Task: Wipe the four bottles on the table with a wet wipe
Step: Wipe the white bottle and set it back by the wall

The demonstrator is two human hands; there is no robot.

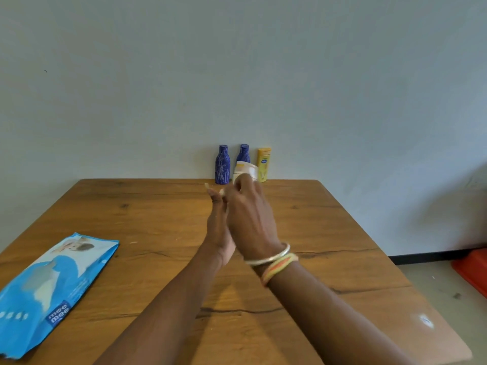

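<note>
While both arms stretch across the table, the head view has the right hand up at the far edge, fingers curled round a white bottle, which sits tilted and blurred in that grip. Left hand is pressed right alongside, fingers mostly straight; a pale scrap shows between the 2 hands, but I cannot tell whether the left has hold of it. Behind them, 3 more stand upright against the wall: a blue bottle, a 2nd blue bottle partly hidden by the white one, and a yellow bottle. Bangles ring the right wrist. Near left, a blue wipes pack lies flat.
</note>
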